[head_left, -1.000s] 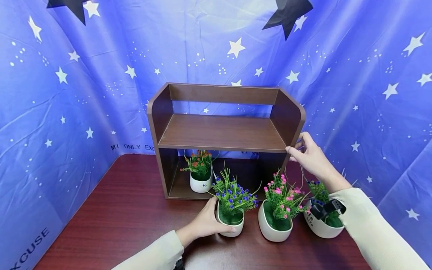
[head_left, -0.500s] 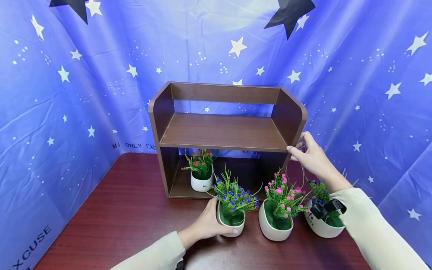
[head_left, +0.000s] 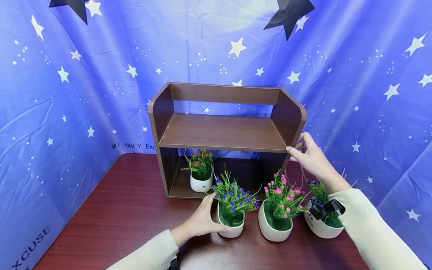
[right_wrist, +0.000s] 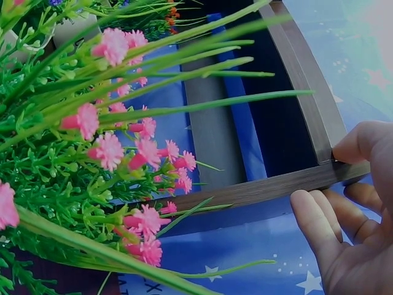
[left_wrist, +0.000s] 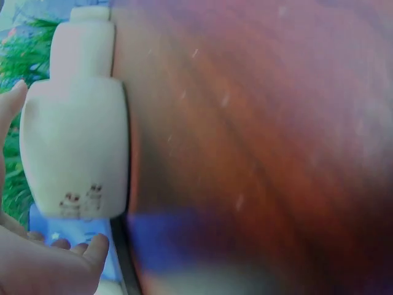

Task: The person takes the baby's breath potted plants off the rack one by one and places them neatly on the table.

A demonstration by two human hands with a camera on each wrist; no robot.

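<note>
In the head view my left hand (head_left: 199, 221) is spread around the left side of a white pot of blue flowers (head_left: 231, 227). The left wrist view has that pot (left_wrist: 77, 147) between my separated thumb and fingers, with a gap at the thumb. My right hand (head_left: 310, 157) pinches the right side panel of a brown two-tier shelf (head_left: 222, 131); the right wrist view has thumb and fingers on either side of the panel edge (right_wrist: 264, 187). A white pot of orange flowers (head_left: 201, 183) stands at the left of the lower tier.
On the red-brown table (head_left: 111, 221), a pot of pink flowers (head_left: 275, 228) stands right of the blue one. Another white pot (head_left: 324, 228) is partly hidden by my right forearm. Blue star-printed cloth (head_left: 209, 41) hangs behind and on both sides.
My left hand has loosened from the blue-flower pot and shifted slightly left, while the pot stays put. My right hand keeps its hold on the shelf.
</note>
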